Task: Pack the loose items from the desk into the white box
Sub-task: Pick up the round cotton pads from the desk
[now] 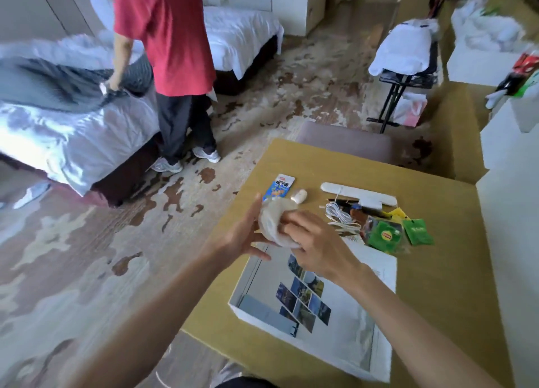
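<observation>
Both hands hold a crumpled pale plastic bag above the desk, just beyond the white box's far edge. My left hand cups it from the left; my right hand pinches it from the right. The open white box sits on the desk near me, with a sheet of photo tiles lying inside. Loose on the desk behind lie a blue snack packet, a small white capsule-shaped item, a white flat stick, a coiled white cable and green tea sachets.
The yellow desk meets a white wall at the right. A padded chair stands at its far edge. A person in a red shirt stands by a bed on the left. A folding rack with white laundry is farther back.
</observation>
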Motion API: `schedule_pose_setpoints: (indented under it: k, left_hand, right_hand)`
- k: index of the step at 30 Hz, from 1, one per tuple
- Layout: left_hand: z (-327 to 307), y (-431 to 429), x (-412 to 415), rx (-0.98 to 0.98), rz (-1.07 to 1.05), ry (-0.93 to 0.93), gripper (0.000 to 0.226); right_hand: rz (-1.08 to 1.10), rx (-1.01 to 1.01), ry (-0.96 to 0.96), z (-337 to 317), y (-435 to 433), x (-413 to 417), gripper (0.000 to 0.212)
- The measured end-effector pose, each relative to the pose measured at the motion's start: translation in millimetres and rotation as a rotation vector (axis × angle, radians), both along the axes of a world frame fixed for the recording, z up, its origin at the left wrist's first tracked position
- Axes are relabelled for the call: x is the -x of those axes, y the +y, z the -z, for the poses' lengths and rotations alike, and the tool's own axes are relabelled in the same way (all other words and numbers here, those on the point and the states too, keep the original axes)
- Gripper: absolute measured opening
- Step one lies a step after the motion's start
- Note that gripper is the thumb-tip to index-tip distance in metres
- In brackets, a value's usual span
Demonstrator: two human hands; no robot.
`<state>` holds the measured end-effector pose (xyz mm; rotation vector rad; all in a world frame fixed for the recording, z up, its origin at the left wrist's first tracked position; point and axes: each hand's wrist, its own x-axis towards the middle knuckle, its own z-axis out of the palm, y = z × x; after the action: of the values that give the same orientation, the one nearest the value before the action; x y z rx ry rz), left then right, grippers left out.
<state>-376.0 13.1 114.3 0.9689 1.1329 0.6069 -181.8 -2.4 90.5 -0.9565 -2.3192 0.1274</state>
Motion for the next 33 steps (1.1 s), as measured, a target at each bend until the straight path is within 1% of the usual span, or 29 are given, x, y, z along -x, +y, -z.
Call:
schedule_pose_setpoints:
  k: [2,3,6,8,9,10,11,12,13,14,15,16,17,18,19,20,21,23,25,26,28,29,30,33]
  left_hand:
    - [5.4,-10.7,7.5,-0.026,0.010,0.053,0.055]
    - [8.9,-13.9,10.6,-0.037,0.011,0.064,0.052]
    - [17.5,-17.0,17.7,-0.063,0.047,0.085,0.041]
    - [22.5,-17.2,18.4,-0.077,0.088,0.120,0.034]
    - [25.3,-17.1,17.9,-0.084,0.102,0.130,0.033]
    - [28.2,-16.7,17.4,-0.088,0.113,0.127,0.033]
    - [31.0,-16.1,16.7,-0.091,0.124,0.108,0.033]
    - [34.1,-14.8,16.3,-0.096,0.141,0.084,0.034]
    - [37.2,-13.6,15.7,-0.103,0.170,0.074,0.034]
    - [40.4,-12.5,14.3,-0.122,0.212,0.099,0.034]
    - [43.6,-11.8,12.0,-0.169,0.257,0.163,0.034]
    - [48.1,-10.9,10.2,-0.269,0.298,0.275,0.034]
    - [52.7,-9.8,9.1,-0.429,0.331,0.430,0.034]
    - [57.6,-8.8,9.5,-0.631,0.353,0.603,0.034]
    - [61.9,-7.1,10.6,-0.823,0.362,0.722,0.033]
    - [65.1,-3.7,13.3,-0.956,0.348,0.760,0.031]
    - [66.5,1.4,16.4,-1.014,0.320,0.749,0.028]
    - [70.8,15.2,23.5,-0.998,0.238,0.722,0.022]
    - [75.3,30.0,28.6,-0.912,0.201,0.736,0.021]
    - [77.6,37.0,30.5,-0.876,0.211,0.737,0.022]
    - [81.6,48.6,32.9,-0.827,0.243,0.703,0.024]
    - [83.6,53.7,33.6,-0.809,0.256,0.683,0.025]
    - [85.8,58.2,34.4,-0.794,0.269,0.667,0.025]
    - [92.8,70.1,36.8,-0.768,0.318,0.628,0.021]
  right_hand:
    - [-0.048,0.215,0.055,4.7,-11.2,1.7,0.035]
    - [-0.051,0.349,0.121,5.6,-15.6,1.5,0.035]
    - [0.014,0.746,0.419,4.0,-22.4,-0.6,0.025]
    - [0.127,0.887,0.660,4.2,-23.4,-1.3,0.019]
    - [0.213,0.916,0.743,5.0,-22.7,-1.2,0.023]
    - [0.297,0.937,0.764,6.5,-21.2,-1.0,0.033]
    - [0.349,0.982,0.743,9.5,-20.3,-0.9,0.047]
    - [0.367,1.061,0.722,13.2,-20.0,0.2,0.059]
    - [0.372,1.156,0.723,17.6,-20.5,2.0,0.065]
    - [0.377,1.232,0.740,22.9,-22.1,3.7,0.063]
    - [0.388,1.261,0.753,28.1,-24.6,4.8,0.058]
    - [0.412,1.243,0.753,32.7,-27.5,5.9,0.051]
    - [0.443,1.202,0.758,36.8,-30.4,7.0,0.045]
    - [0.478,1.147,0.770,41.0,-32.8,7.7,0.040]
    - [0.514,1.083,0.768,44.9,-34.9,8.3,0.036]
    - [0.551,1.006,0.730,48.6,-35.8,8.7,0.034]
    - [0.594,0.911,0.641,52.1,-36.1,9.6,0.032]
    - [0.646,0.643,0.368,59.7,-33.8,12.8,0.031]
    - [0.587,0.339,0.122,67.2,-27.0,18.5,0.035]
    - [0.545,0.233,0.021,71.1,-22.2,21.2,0.038]
    - [0.476,0.076,-0.114,81.2,-13.1,26.7,0.039]
    - [0.443,0.035,-0.156,87.0,-10.4,29.8,0.037]
    - [0.409,0.039,-0.191,93.4,-9.5,32.4,0.035]
    - [0.326,0.208,-0.330,112.0,-17.9,35.0,0.033]
